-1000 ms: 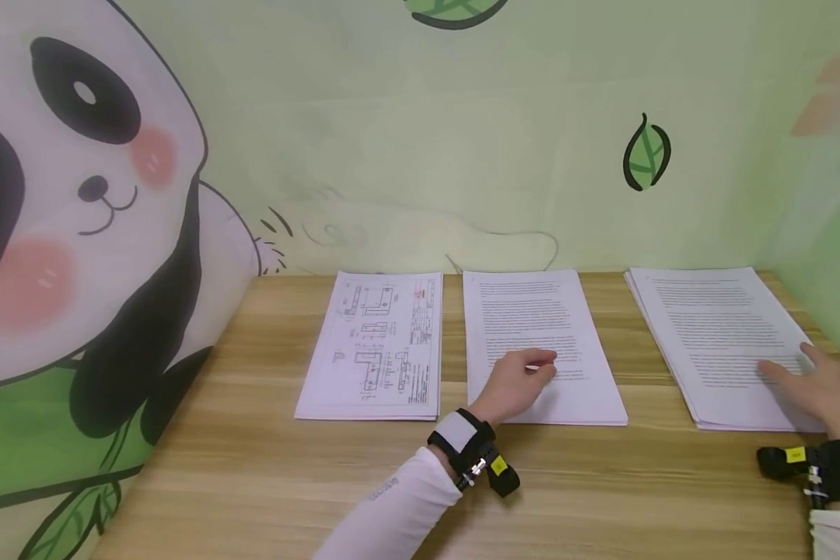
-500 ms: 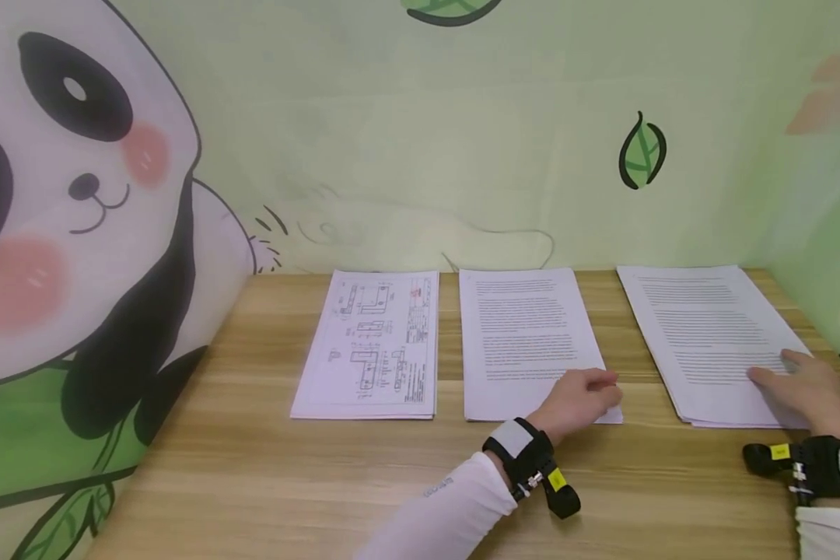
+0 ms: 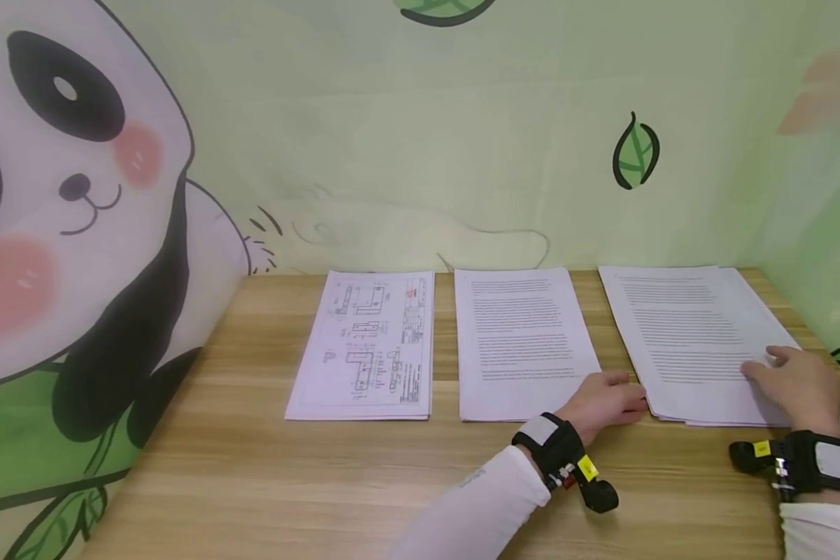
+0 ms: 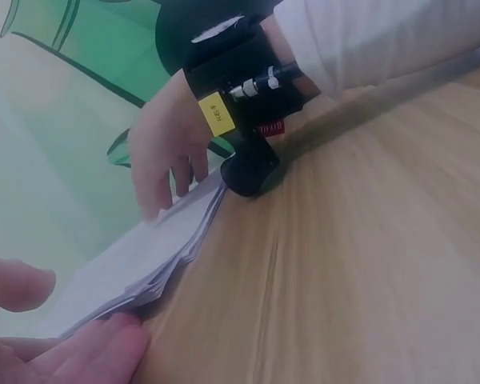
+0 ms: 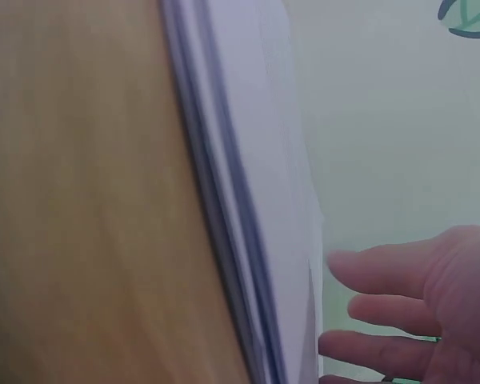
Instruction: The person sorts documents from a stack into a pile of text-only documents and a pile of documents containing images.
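Observation:
A stack of printed text sheets (image 3: 686,327) lies at the right of the table, its upper sheets set off to the left of those below. My right hand (image 3: 801,389) rests over the stack's near right part, fingers spread and loosely bent. At the stack's near left edge my left hand (image 3: 605,400) touches the paper with its fingertips. In the left wrist view this hand's thumb (image 4: 22,286) is raised apart from the fingers, beside the uneven paper edges. The right wrist view shows the right hand's fingers (image 5: 384,348) spread beside the stack's side (image 5: 224,192).
Another stack of text sheets (image 3: 521,327) lies in the middle, just left of my left hand. A stack topped by a technical drawing (image 3: 315,389) lies farther left. All rest on the wooden table (image 3: 252,482), before a panda-printed backdrop (image 3: 364,117).
My left hand has moved right, from over the middle stack to the right stack's left edge. The right stack's upper sheets have shifted left, baring lower sheets at the right. The right hand stays over it.

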Motion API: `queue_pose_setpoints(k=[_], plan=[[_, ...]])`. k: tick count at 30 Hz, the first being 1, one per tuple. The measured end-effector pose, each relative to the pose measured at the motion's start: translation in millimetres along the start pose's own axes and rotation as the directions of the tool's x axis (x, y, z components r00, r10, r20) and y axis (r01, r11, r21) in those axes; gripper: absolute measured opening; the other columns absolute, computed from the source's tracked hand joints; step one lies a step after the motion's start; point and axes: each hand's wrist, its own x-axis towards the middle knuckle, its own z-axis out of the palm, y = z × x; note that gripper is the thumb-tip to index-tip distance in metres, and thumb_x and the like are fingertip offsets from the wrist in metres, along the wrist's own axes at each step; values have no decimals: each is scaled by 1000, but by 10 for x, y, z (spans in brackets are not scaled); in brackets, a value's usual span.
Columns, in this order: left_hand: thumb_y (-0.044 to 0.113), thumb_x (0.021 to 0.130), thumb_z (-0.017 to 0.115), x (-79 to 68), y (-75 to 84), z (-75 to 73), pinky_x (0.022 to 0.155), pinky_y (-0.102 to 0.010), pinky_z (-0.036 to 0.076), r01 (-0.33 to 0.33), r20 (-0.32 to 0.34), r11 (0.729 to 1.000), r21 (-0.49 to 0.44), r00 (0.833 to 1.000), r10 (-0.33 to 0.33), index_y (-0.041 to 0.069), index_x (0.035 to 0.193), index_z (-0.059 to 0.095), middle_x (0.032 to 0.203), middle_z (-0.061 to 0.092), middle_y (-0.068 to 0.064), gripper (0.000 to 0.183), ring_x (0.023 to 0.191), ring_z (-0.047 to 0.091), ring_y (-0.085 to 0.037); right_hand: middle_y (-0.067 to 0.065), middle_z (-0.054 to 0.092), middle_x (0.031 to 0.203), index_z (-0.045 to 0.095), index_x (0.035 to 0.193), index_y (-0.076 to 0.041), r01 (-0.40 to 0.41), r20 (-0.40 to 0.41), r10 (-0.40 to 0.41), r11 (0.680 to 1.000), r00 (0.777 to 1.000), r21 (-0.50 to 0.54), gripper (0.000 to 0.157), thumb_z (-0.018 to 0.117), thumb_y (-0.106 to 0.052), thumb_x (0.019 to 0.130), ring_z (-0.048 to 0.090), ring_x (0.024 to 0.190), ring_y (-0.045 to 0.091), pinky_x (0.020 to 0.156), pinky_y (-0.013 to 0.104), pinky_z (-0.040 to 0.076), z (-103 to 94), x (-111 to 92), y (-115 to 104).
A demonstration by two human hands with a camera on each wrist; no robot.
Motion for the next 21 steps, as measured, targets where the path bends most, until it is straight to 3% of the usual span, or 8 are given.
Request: queue_pose_setpoints(k=[4,11,16,21], plan=[[8,88,59,49,-6,13,91,-48,52,15,-5,1000,-5,1000,-15,-8,129,48,102,66,-17,46,96,66,-31,45,41,124,34,132,18,-19,-5,19,999,1000,37,61,50,-24,90,37,110,60,87,66,32,24,5,-20],[8,87,59,55,11,44,89,-47,53,18,-33,1000,-9,999,-19,-6,121,57,93,68,-15,37,91,67,-29,46,37,129,33,133,17,-42,23,42,999,999,-25,63,48,-27,91,34,112,62,85,67,34,5,-4,-48],[8,87,59,56,26,69,89,-48,53,19,-49,1000,-17,999,-20,-5,114,62,89,68,-15,31,89,66,-29,46,33,133,32,135,15,-66,42,66,998,997,-6,62,46,-27,91,31,115,62,88,67,33,-1,-2,-93],[9,88,58,70,34,76,88,-49,53,11,-56,1000,-8,998,-12,-4,105,64,89,69,-14,23,89,67,-29,45,39,129,38,131,16,-40,27,40,999,999,10,60,46,-27,90,36,114,60,87,66,36,14,-2,-151]])
